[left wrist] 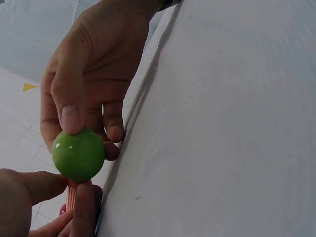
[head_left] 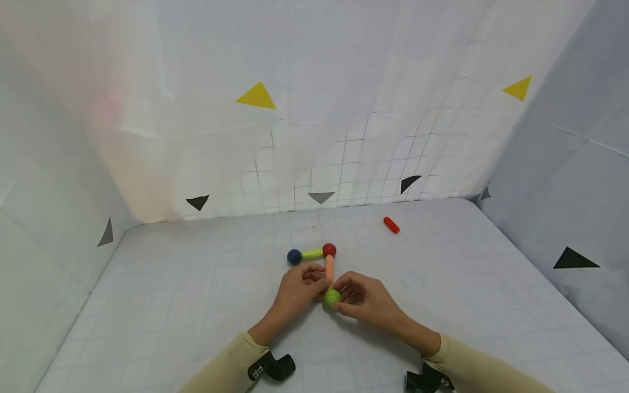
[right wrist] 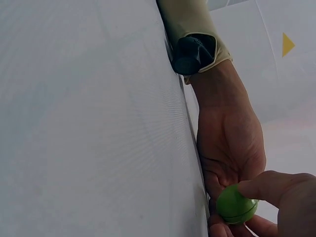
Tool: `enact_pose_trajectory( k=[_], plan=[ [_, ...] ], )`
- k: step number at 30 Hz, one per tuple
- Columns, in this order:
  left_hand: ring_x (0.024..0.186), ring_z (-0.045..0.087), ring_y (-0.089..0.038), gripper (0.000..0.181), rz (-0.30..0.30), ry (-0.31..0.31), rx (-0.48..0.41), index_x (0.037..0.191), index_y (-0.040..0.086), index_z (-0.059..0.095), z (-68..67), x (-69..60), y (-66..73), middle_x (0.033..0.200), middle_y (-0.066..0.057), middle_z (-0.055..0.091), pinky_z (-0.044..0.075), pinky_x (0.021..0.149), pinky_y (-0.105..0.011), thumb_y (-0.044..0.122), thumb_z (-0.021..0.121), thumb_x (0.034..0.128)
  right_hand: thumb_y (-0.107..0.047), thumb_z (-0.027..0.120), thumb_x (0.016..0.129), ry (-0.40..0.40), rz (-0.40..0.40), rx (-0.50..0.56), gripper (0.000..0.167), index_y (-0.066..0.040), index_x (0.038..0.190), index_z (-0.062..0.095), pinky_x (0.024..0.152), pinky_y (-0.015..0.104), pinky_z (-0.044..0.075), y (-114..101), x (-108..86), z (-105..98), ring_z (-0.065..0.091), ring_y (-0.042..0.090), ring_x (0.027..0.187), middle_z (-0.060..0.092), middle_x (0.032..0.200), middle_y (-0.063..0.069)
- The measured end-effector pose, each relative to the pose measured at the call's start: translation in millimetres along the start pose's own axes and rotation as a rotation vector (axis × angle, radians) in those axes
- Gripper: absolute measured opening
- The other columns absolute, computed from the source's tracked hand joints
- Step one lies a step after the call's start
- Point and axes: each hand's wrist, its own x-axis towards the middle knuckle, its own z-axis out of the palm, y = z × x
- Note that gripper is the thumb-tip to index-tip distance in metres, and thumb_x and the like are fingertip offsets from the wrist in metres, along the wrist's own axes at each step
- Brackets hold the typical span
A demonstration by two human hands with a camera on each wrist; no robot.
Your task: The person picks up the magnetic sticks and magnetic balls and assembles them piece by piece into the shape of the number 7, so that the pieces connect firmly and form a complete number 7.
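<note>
Green ball [head_left: 332,298] at the six o'clock end of the orange stick [head_left: 330,267], whose long axis runs up to twelve, where the red ball [head_left: 329,250] sits. Right hand [head_left: 369,299] at three o'clock, nearest the green ball, pinching it; left hand [head_left: 297,288] at nine, pinching the stick just beside it. From the red ball, a yellow-green stick [head_left: 312,254] points to nine, blue ball [head_left: 294,256] at its tip. Out towards one, a red stick [head_left: 391,225] lies apart on the table [head_left: 172,300].

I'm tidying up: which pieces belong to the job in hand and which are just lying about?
In the job:
green ball, pinched by the right hand
orange stick, held by the left hand
red ball, yellow-green stick, blue ball, apparently joined on

Lying about:
red stick, apart and untouched; perhaps a spare
</note>
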Motion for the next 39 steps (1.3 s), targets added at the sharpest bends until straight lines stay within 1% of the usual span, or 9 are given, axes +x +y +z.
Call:
enact_pose_trajectory(
  k=[4, 9, 15, 21, 25, 29, 33, 39],
  plan=[
    [0.083, 0.072, -0.025, 0.032, 0.005, -0.005, -0.019, 0.122, -0.006, 0.066, 0.1, -0.9, 1.3, 0.100, -0.011, 0.073, 0.061, 0.069, -0.038, 0.009, 0.077, 0.0951, -0.011, 0.085, 0.088, 0.000, -0.003, 0.004, 0.030, -0.007, 0.112, 0.068, 0.076, 0.033, 0.060, 2.3, -0.3, 0.0, 0.071, 0.023, 0.088, 0.070, 0.105, 0.006],
    [0.081, 0.072, -0.022, 0.032, 0.007, -0.009, -0.020, 0.122, -0.006, 0.066, -0.5, -1.8, 1.6, 0.100, -0.010, 0.073, 0.061, 0.067, -0.034, 0.009, 0.077, 0.0949, -0.011, 0.085, 0.089, -0.002, -0.015, 0.006, 0.030, -0.008, 0.112, 0.067, 0.076, 0.033, 0.060, 4.9, -0.4, 0.0, 0.071, 0.023, 0.088, 0.070, 0.104, 0.006],
    [0.082, 0.073, -0.023, 0.032, 0.000, -0.011, -0.036, 0.123, -0.007, 0.066, -0.2, -1.8, 3.6, 0.100, -0.012, 0.073, 0.061, 0.070, -0.032, 0.008, 0.076, 0.0952, -0.010, 0.084, 0.089, -0.005, -0.043, 0.000, 0.028, -0.008, 0.111, 0.068, 0.073, 0.033, 0.060, 3.9, -0.7, -0.1, 0.070, 0.021, 0.086, 0.070, 0.102, 0.005],
    [0.081, 0.073, -0.023, 0.032, -0.002, -0.018, -0.048, 0.123, -0.008, 0.066, -0.3, -1.3, 1.5, 0.100, -0.012, 0.073, 0.061, 0.070, -0.032, 0.007, 0.075, 0.0953, -0.008, 0.084, 0.089, -0.005, -0.056, -0.017, 0.027, -0.008, 0.111, 0.067, 0.071, 0.032, 0.059, 1.8, -0.8, -0.5, 0.069, 0.022, 0.085, 0.070, 0.101, 0.004],
    [0.080, 0.074, -0.024, 0.032, -0.011, -0.028, -0.080, 0.122, -0.008, 0.065, -0.6, -0.6, 0.4, 0.099, -0.012, 0.073, 0.061, 0.069, -0.032, 0.005, 0.075, 0.0954, -0.007, 0.084, 0.087, -0.022, -0.044, -0.053, 0.029, -0.008, 0.111, 0.068, 0.070, 0.032, 0.059, 1.8, -1.4, -1.6, 0.067, 0.021, 0.085, 0.069, 0.101, 0.001],
    [0.081, 0.075, -0.028, 0.032, -0.017, -0.041, -0.113, 0.123, -0.009, 0.064, -0.6, 0.1, -0.7, 0.100, -0.014, 0.073, 0.061, 0.068, -0.033, 0.004, 0.074, 0.0958, -0.006, 0.083, 0.085, -0.040, -0.060, -0.122, 0.032, -0.008, 0.113, 0.069, 0.069, 0.033, 0.059, 4.1, -3.5, -5.9, 0.065, 0.018, 0.086, 0.067, 0.102, -0.003],
    [0.082, 0.075, -0.027, 0.033, -0.023, -0.044, -0.112, 0.124, -0.009, 0.063, -0.5, 0.5, -1.0, 0.100, -0.013, 0.073, 0.061, 0.068, -0.032, 0.004, 0.074, 0.0961, -0.004, 0.084, 0.084, -0.026, -0.086, -0.182, 0.031, -0.009, 0.111, 0.070, 0.067, 0.033, 0.058, 7.2, -6.3, -13.3, 0.064, 0.017, 0.085, 0.066, 0.101, -0.005],
    [0.081, 0.075, -0.024, 0.032, -0.047, -0.038, -0.114, 0.124, -0.007, 0.064, -1.0, 0.9, -0.3, 0.100, -0.011, 0.073, 0.061, 0.067, -0.031, 0.003, 0.074, 0.0956, -0.001, 0.082, 0.083, -0.003, -0.093, -0.218, 0.033, -0.010, 0.112, 0.069, 0.067, 0.031, 0.057, 13.0, -8.7, -22.5, 0.063, 0.016, 0.085, 0.065, 0.101, -0.005]
  ],
)
